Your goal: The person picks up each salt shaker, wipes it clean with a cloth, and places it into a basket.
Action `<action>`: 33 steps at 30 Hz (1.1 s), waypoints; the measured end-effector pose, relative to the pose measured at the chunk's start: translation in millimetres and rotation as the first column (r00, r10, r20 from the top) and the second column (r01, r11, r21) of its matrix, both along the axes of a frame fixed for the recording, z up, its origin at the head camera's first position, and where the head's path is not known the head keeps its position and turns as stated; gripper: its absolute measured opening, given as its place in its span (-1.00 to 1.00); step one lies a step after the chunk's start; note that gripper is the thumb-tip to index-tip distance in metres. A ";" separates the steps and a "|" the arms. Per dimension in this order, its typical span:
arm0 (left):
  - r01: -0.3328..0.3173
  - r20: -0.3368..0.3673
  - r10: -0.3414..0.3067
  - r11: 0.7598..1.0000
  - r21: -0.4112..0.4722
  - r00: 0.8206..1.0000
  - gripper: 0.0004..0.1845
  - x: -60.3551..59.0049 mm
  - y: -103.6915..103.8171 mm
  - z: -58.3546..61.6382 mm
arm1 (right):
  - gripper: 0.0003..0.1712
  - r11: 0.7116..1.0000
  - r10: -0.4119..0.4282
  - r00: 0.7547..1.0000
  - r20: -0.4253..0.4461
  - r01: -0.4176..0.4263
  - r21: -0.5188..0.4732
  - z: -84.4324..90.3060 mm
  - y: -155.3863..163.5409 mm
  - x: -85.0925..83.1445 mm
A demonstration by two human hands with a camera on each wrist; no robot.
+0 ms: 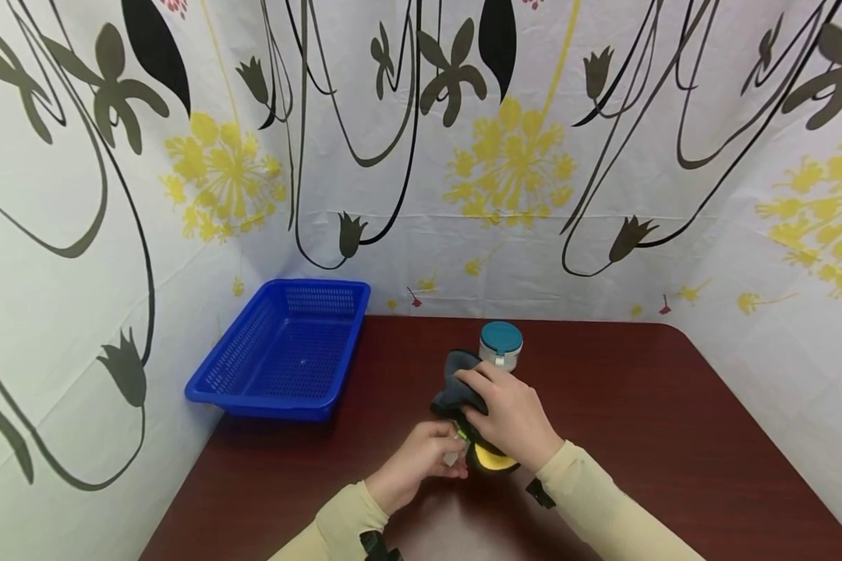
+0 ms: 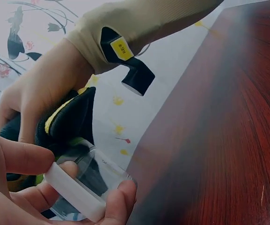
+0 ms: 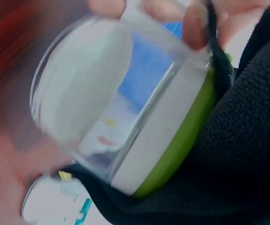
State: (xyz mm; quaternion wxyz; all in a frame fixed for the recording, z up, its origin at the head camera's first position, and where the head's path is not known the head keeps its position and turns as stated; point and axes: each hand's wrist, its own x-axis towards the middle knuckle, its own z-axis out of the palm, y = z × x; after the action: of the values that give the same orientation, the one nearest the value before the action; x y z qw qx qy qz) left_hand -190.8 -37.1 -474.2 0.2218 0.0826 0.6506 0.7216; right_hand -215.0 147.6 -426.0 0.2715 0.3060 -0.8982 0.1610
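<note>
Near the middle of the table, my left hand [image 1: 424, 456] grips a small clear jar [image 2: 106, 171]. In the right wrist view the jar shows a white band [image 3: 165, 131] and a green lid [image 3: 184, 133]. My right hand [image 1: 512, 409] holds a dark grey cloth [image 1: 458, 382] with a yellow side [image 1: 494, 458]. The cloth lies against the lid end of the jar and hides part of it. Fingers of my left hand wrap the jar's sides, over a white clasp [image 2: 74, 192].
A second jar, with a teal lid [image 1: 501, 338], stands just beyond my right hand. To the left is a blue perforated basket [image 1: 270, 406] on the brown table [image 1: 624, 405]. A flower-patterned curtain [image 1: 400, 179] hangs behind and along both sides.
</note>
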 end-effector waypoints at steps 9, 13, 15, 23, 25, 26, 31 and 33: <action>-0.004 0.007 0.004 1.000 -0.005 1.000 -0.73 -1.1 -0.4 -1.0 | -0.37 1.000 0.003 1.000 -0.008 -0.003 0.013 1.4 -5.6 3.4; -0.007 0.003 0.007 1.000 -0.014 1.000 -0.74 0.4 -0.1 -0.9 | -0.37 1.000 -0.004 1.000 -0.013 0.005 0.024 1.1 -5.5 3.4; -0.004 -0.011 0.004 1.000 -0.018 1.000 -0.74 0.8 -0.2 -0.1 | -0.37 1.000 -0.009 1.000 -0.018 0.010 0.021 1.3 -4.5 2.6; -0.010 -0.046 0.010 1.000 -0.005 0.999 -0.79 2.7 -2.7 3.7 | -0.36 0.998 -0.056 0.998 -0.007 0.056 -0.002 3.0 14.4 -7.8; -0.016 -0.048 0.017 1.000 0.014 0.999 -0.80 3.1 -4.1 4.6 | -0.37 0.995 -0.101 0.995 0.003 0.101 -0.007 3.1 22.0 -12.4; -0.019 -0.050 0.020 1.000 0.022 0.999 -0.80 3.2 -4.9 5.1 | -0.37 0.993 -0.119 0.993 0.008 0.119 -0.013 3.0 25.5 -14.2; -0.015 -0.051 0.016 0.999 0.039 0.999 -0.78 4.0 -8.4 8.0 | -0.38 0.990 -0.133 0.991 0.030 0.134 -0.034 2.4 33.5 -17.5; -0.010 -0.049 0.012 0.999 0.041 0.999 -0.80 4.0 -8.6 8.6 | -0.39 0.991 -0.123 0.992 0.032 0.125 -0.046 2.5 33.1 -17.0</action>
State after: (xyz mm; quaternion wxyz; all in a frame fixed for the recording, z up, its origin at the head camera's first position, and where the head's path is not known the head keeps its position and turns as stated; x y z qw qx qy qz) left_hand -186.7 -45.7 -465.6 0.2002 0.1015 0.6416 0.7335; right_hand -231.9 180.7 -423.5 0.2753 0.2406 -0.9152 0.1697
